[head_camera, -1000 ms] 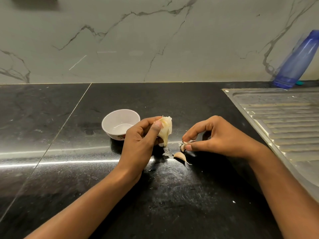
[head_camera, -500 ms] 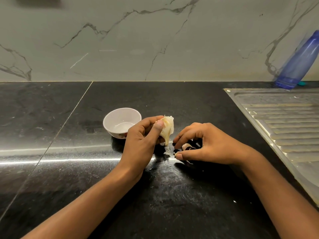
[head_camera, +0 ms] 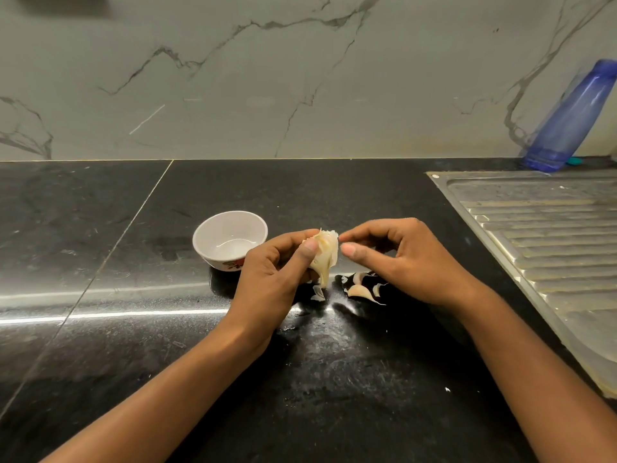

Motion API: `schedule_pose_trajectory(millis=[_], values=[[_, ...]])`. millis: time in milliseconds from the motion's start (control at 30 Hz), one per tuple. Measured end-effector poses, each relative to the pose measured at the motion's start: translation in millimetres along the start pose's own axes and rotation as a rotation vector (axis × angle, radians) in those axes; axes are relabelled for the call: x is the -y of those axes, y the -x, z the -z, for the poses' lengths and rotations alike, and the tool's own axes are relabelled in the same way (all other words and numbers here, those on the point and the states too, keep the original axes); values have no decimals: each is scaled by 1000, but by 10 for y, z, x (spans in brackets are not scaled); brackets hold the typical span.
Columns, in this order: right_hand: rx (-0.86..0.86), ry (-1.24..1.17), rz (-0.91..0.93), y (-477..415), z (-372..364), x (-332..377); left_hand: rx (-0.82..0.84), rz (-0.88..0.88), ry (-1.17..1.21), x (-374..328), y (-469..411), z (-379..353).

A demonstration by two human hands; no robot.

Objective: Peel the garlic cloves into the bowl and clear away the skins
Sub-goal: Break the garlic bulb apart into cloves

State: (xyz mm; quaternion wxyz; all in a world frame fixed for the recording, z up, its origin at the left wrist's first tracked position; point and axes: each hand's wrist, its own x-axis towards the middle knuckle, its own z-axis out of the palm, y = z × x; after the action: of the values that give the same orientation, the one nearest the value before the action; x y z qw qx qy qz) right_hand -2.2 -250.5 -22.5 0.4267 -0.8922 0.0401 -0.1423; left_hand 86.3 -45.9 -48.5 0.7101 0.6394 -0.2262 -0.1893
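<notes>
Raised from the counter (head_camera: 100, 228), the right hand (head_camera: 397, 259) is brought to the garlic (head_camera: 324, 252).
Garlic is pinched by the left hand (head_camera: 277, 279); right fingertips are parted beside it; bowl (head_camera: 230, 238) and skins (head_camera: 362, 290) lie near.

One white bowl (head_camera: 230, 240), one garlic bulb (head_camera: 323, 259), one loose clove (head_camera: 360, 291), one blue bottle (head_camera: 567, 121), two hands on show.

Both forearms reach forward, bare. The left hand (head_camera: 277, 272) is closed, thumb and fingers (head_camera: 293, 240) pinching. The right hand (head_camera: 400, 259) is raised, its thumb and forefinger slightly parted.
</notes>
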Motion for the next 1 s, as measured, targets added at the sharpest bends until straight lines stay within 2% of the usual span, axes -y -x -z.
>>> schedule_pose_trajectory(millis=[133,567,867,1000], values=[[23,-146,-3,-1,-84,31,61,-8,2,-2,23,-6],[87,-327,8,12,-84,75,135,-106,-25,-16,46,4],[106,-318,25,39,-81,50,131,-146,-168,96,-18,26],[104,-349,-12,14,-46,20,113,-62,-9,57,-6,6]])
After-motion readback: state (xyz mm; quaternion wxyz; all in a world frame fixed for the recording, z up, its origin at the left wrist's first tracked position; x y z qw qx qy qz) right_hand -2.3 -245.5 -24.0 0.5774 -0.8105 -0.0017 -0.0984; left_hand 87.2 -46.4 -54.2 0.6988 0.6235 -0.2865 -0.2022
